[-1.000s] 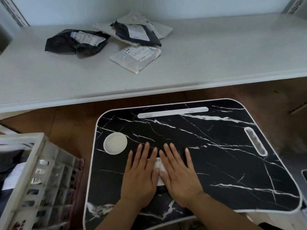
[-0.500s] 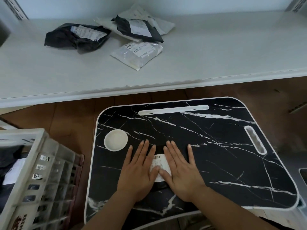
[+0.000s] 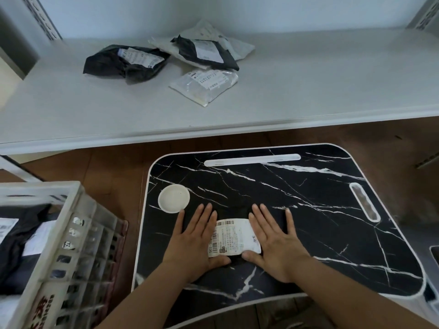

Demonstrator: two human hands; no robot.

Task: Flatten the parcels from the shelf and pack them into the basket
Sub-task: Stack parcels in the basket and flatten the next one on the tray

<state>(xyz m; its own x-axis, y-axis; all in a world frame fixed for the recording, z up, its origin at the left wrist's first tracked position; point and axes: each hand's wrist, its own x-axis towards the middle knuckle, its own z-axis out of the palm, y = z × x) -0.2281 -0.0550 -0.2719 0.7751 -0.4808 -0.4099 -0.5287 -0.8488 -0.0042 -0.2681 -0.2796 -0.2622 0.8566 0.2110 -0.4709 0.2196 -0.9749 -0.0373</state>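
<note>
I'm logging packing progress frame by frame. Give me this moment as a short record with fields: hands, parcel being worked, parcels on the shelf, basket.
left hand: left hand flat, fingers straight, pressing the black parcel
right hand: right hand flat, pressing the same parcel
parcel in work: black parcel with white label, lying on the marble-pattern lap desk
shelf: white shelf holds four visible parcels, two black, one clear, one white
basket: basket at left, already holds parcels
</note>
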